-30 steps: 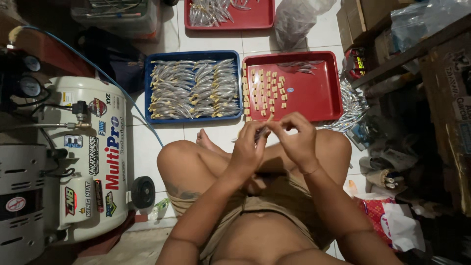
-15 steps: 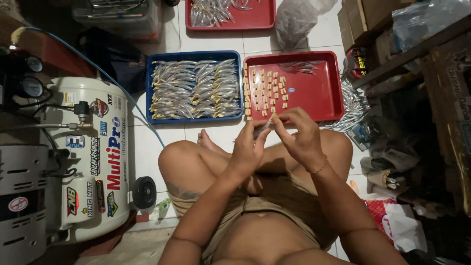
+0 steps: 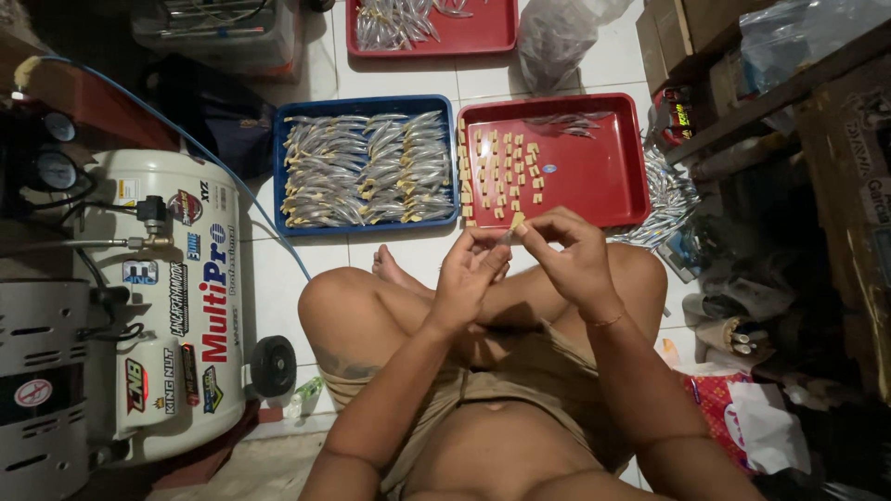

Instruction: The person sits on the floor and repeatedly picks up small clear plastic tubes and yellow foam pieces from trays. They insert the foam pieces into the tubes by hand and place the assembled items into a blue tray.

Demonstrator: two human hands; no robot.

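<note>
left hand [image 3: 469,278]: pinch grip steadies small silvery piece [image 3: 509,234] | right hand [image 3: 568,255]: pinches its tan tip | red tray [image 3: 594,176] of tan bits just ahead, within reach

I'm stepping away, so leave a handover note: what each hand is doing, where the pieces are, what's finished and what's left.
Left hand and right hand meet over the lap, pinching one small silvery piece with a tan tip between the fingers.
Blue tray: rows of silvery pieces with tan bits, looks like the finished lot.
Red tray: loose tan bits on its left side, a few bare silvery pieces at the top.
Left: the tan bits in the red tray, apparently.
</note>
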